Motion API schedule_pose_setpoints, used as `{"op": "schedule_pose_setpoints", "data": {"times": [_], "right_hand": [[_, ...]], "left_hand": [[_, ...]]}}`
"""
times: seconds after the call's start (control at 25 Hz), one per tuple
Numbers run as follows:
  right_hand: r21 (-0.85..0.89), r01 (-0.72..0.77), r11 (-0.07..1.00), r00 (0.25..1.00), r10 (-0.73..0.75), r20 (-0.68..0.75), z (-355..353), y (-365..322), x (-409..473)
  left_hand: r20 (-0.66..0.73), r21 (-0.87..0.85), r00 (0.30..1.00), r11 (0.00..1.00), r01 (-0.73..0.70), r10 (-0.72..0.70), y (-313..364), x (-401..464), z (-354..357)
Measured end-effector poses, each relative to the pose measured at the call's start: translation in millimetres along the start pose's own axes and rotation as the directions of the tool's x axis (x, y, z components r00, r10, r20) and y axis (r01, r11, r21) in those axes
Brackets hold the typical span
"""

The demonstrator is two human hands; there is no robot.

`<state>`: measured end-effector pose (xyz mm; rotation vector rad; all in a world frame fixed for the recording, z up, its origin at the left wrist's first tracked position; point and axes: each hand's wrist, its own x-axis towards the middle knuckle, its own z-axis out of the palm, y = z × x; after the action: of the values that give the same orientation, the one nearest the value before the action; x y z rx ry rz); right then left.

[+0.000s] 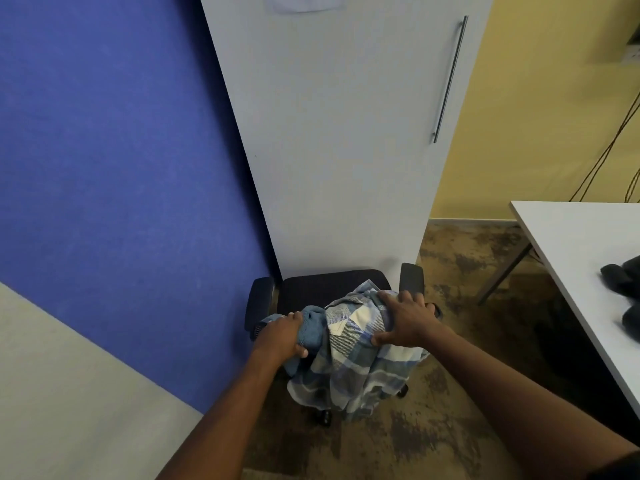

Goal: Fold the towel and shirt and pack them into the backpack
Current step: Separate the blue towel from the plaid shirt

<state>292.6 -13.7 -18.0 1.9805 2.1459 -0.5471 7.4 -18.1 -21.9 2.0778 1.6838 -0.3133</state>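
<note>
Blue terry cloth bunches under our left hand [282, 336], whose fingers curl round the towel [311, 329] and grip it at the left side of the heap. Beside it and touching it lies the shirt [356, 362], checked in blue, white and grey, its lower part hanging over the front edge of the seat toward the floor. Our right hand [403, 322] rests on top of the shirt with fingers spread, the thumb pressed into the cloth at its near edge; we cannot tell whether the fingertips pinch the fabric or only lie on it. Both pieces of cloth sit on a dark office chair [329, 284] with two black armrests, which stands close against a tall pale cabinet [329, 150] with a long metal handle [450, 77]. A blue wall panel [121, 150] fills the left of the view, and the floor [450, 427] is a mottled brown carpet. On the right a white surface [571, 244] juts in, and a dark object [623, 282] lies at its far right edge, mostly cut off by the frame, so we cannot say what it is.
</note>
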Motion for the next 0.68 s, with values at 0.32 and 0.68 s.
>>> {"op": "schedule_pose_setpoints", "data": {"times": [0.32,0.68], "right_hand": [[0.106,-0.030,0.994,0.996,0.039,-0.084,-2,-17,-10],[0.519,-0.006,0.855,0.911,0.218,-0.349,10,-35,-31]], "left_hand": [[-0.175,-0.238,0.983,0.967,-0.091,0.050,-10,-10,18],[-0.321,-0.577,0.947,0.797,-0.177,-0.022,23,-9,46]]}}
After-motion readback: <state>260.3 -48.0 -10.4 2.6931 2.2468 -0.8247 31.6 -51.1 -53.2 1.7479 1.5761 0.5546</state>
